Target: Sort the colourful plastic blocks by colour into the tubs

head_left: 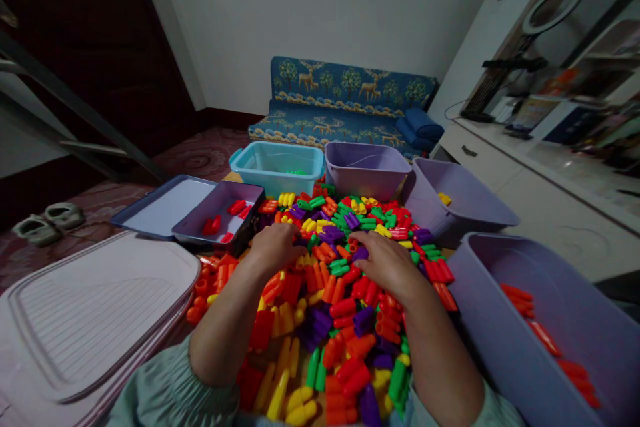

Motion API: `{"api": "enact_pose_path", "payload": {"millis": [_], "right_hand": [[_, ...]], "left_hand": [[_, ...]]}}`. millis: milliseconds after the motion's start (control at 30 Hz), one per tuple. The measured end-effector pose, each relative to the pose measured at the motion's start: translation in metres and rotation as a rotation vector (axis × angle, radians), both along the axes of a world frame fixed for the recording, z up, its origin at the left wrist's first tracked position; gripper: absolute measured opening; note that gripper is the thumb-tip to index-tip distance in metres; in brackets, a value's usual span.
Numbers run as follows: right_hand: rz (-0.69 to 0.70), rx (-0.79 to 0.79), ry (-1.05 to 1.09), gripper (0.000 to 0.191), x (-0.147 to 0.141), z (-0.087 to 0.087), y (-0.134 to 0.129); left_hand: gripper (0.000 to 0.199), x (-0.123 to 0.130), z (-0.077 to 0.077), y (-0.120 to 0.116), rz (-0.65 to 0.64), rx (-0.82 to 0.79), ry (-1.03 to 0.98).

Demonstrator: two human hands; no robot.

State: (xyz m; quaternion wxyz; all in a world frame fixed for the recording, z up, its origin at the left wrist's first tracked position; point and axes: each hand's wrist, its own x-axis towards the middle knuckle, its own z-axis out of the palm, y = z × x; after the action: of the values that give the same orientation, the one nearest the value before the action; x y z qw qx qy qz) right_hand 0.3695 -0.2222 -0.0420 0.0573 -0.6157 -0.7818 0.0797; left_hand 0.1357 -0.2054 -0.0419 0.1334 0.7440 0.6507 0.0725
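Observation:
A thick heap of colourful plastic toy building pieces (343,307), tube-shaped in red, orange, yellow, green and purple, spreads over the table under both hands. My left hand (277,247) reaches into the left side of the heap, its fingers curled down among the pieces. What those fingers hold, if anything, is hidden. Across from it, my right hand (387,259) rests at the heap's right side. Its thumb and forefinger close around a purple piece (360,253), with red and orange pieces touching the fingers.
Behind the heap stand a light-blue bin (280,177) holding green pieces and a purple bin (367,177). More purple bins (450,213) (480,300) line the right, with yellow and red pieces inside. An opened case (217,210) holds red pieces at left, near stacked pale lids (100,307).

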Motion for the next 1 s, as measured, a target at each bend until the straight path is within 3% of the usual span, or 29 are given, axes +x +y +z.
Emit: {"api": "enact_pose_path", "payload": {"millis": [167,300,367,467,600,833,900,1000], "right_hand": [[-0.043,0.021,0.016,0.057,-0.001,0.002,0.000],[-0.102,0.114,0.152,0.058,-0.006,0.009,0.000],[-0.109,0.184,0.238,0.053,-0.011,0.009,0.002],[-0.130,0.214,0.290,0.050,-0.015,0.004,0.006],[-0.119,0.166,0.252,0.049,-0.015,-0.007,0.009],[-0.098,0.162,0.338,0.059,-0.020,-0.025,0.015],[-0.097,0.181,0.456,0.060,-0.021,-0.027,0.018],[-0.079,0.196,0.682,0.060,-0.023,-0.029,0.020]], "left_hand": [[0.023,0.000,-0.004,0.000,0.029,0.023,-0.046],[0.025,0.008,-0.003,0.007,0.063,0.179,-0.255],[0.025,0.020,-0.004,0.013,-0.025,0.262,-0.431],[0.037,0.041,-0.010,0.020,-0.209,0.254,-0.582],[0.058,0.056,-0.018,0.025,-0.275,0.229,-0.416],[0.055,0.059,-0.024,0.027,-0.277,0.275,-0.195],[0.052,0.056,-0.027,0.029,-0.282,0.297,-0.304],[0.050,0.051,-0.031,0.034,-0.284,0.287,-0.643]]}}
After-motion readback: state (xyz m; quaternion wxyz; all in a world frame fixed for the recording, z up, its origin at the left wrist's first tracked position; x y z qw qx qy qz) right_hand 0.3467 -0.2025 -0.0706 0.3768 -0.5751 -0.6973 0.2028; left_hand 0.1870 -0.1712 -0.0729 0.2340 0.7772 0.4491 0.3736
